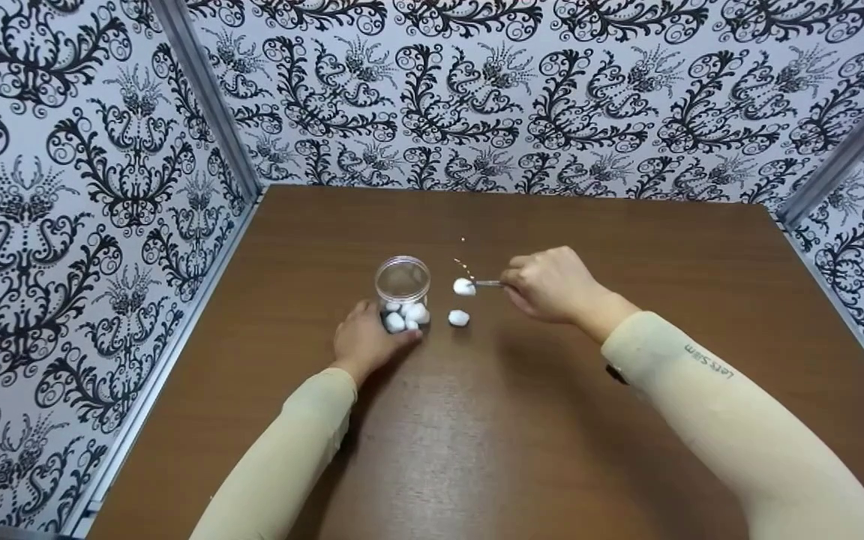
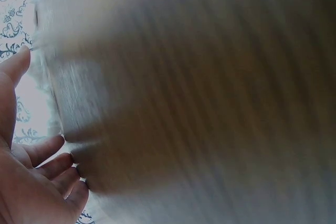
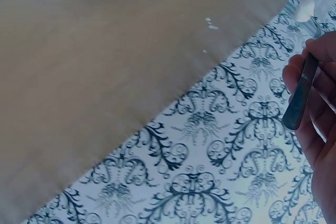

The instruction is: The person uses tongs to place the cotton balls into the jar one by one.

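A clear round jar (image 1: 403, 280) stands on the table with several white cotton balls (image 1: 396, 322) in its lower part. Curved round the jar's near left side, my left hand (image 1: 370, 341) holds it, thumb in front. The left wrist view shows that hand's bent fingers (image 2: 65, 174) at the edge; the jar is not clear there. My right hand (image 1: 552, 285) pinches a slim metal utensil (image 1: 488, 283), whose flat rounded handle (image 3: 300, 100) shows in the right wrist view. The utensil's far end meets a white cotton ball (image 1: 463, 286); its tip is hard to make out.
Another cotton ball (image 1: 459, 318) lies on the brown table (image 1: 432, 420), right of the jar. Small bright specks (image 1: 465, 267) appear beyond the utensil's end. Patterned walls (image 1: 477, 97) enclose the table's back and sides.
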A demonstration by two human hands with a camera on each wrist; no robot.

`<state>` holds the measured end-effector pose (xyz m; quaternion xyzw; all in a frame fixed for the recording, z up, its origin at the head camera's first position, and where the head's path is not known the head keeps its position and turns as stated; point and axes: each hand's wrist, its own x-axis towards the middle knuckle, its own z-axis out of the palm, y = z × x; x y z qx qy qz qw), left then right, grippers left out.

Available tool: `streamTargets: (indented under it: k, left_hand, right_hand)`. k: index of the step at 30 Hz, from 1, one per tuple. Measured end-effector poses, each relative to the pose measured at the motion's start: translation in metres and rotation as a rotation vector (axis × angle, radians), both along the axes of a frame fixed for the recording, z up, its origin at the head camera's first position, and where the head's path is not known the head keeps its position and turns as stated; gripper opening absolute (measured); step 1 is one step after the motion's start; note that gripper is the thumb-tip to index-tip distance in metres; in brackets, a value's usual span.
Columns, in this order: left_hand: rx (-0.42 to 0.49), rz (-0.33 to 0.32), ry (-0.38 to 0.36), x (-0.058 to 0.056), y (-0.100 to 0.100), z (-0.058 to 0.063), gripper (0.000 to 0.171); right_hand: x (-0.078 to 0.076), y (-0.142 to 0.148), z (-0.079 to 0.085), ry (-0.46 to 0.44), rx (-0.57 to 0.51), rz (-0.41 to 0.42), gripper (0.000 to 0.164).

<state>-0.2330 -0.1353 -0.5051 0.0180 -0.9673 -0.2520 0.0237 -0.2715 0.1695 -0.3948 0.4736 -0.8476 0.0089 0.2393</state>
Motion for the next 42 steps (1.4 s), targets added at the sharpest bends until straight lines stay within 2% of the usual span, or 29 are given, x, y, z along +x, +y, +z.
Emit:
streamTargets:
  k: [5,10,22,33,38,42]
  left_hand:
    - [0.001,-0.002,-0.005,-0.001,0.000,-0.002,0.093]
    - [0.000,-0.003,-0.012,-0.001,-0.001,-0.003,0.092]
    - [0.004,0.008,-0.014,-0.002,0.003,-0.005,0.088]
    - [-0.002,-0.011,0.007,0.001,0.003,-0.001,0.086]
    - [-0.010,-0.014,0.011,0.000,0.001,-0.001,0.088]
    - [-0.015,-0.008,0.020,0.000,-0.001,-0.002,0.089]
  right_hand:
    - [-0.003,-0.017,0.015,0.031,-0.026,0.007,0.008]
    - [-0.006,-0.038,0.021,0.066,-0.070,0.019,0.012]
    - [-0.010,-0.068,0.008,0.047,-0.042,0.027,0.013]
    - [-0.008,-0.065,0.004,0.038,-0.035,0.039,0.011]
    - [-0.007,-0.050,0.007,0.027,-0.074,0.031,0.010]
    - [-0.008,-0.030,-0.001,0.025,-0.104,0.013,0.010]
